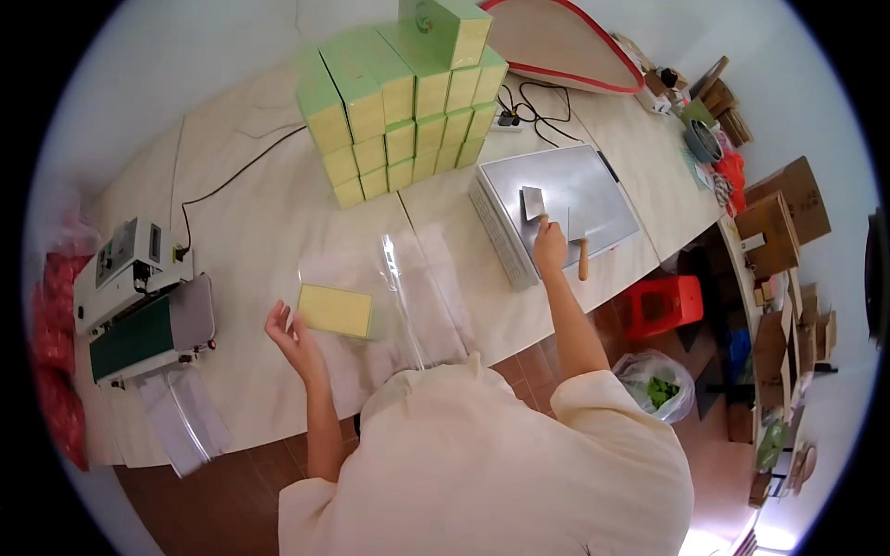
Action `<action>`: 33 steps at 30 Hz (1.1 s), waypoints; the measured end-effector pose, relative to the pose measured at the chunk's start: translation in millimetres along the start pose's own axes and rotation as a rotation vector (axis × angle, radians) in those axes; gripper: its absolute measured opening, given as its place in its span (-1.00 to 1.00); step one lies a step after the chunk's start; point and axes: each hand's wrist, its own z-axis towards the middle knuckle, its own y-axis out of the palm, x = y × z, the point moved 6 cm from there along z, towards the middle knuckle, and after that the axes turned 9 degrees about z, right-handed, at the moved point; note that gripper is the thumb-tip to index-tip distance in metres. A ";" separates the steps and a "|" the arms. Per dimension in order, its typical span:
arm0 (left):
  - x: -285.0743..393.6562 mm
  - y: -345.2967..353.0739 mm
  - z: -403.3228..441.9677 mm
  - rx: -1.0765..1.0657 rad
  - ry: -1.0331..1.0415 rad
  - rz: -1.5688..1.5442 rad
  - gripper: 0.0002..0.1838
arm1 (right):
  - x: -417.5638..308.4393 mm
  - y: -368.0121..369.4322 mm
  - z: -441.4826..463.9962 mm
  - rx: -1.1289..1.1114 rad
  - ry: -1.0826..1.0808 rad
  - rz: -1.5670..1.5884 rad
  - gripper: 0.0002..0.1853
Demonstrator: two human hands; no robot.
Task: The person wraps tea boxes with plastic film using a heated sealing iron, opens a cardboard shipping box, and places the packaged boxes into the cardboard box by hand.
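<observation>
My right hand (551, 246) is closed around the handle of a scraper (532, 202), whose flat metal blade is over the silver hot plate (593, 190). A second scraper (583, 259) with a wooden handle lies at the plate's near edge, its handle sticking out past the rim. My left hand (298, 347) is open, fingers apart, just left of a pale yellow box (336, 310) lying flat on the table. Clear plastic film (428, 301) spreads to the right of that box.
Green and yellow boxes (399, 120) are stacked at the back of the table (250, 222). A sealing machine (139, 296) stands at left, with a cable behind it. A power strip (506, 122) lies behind the hot plate. On the floor at right are a red stool (662, 306) and a bagged bin (654, 385).
</observation>
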 end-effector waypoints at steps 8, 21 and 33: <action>-42.7 -27.5 -11.7 0.098 -0.138 -0.052 -0.69 | -75.0 6.3 -32.6 0.082 -0.180 -0.361 -0.61; -168.1 24.4 -116.7 -0.103 -1.222 -0.775 -0.50 | -316.5 83.9 -287.9 -0.810 -1.158 0.127 -0.34; -49.5 0.1 -4.3 -0.498 -0.538 -1.290 -0.09 | -243.7 -14.9 -232.7 -0.903 -1.016 0.592 -0.24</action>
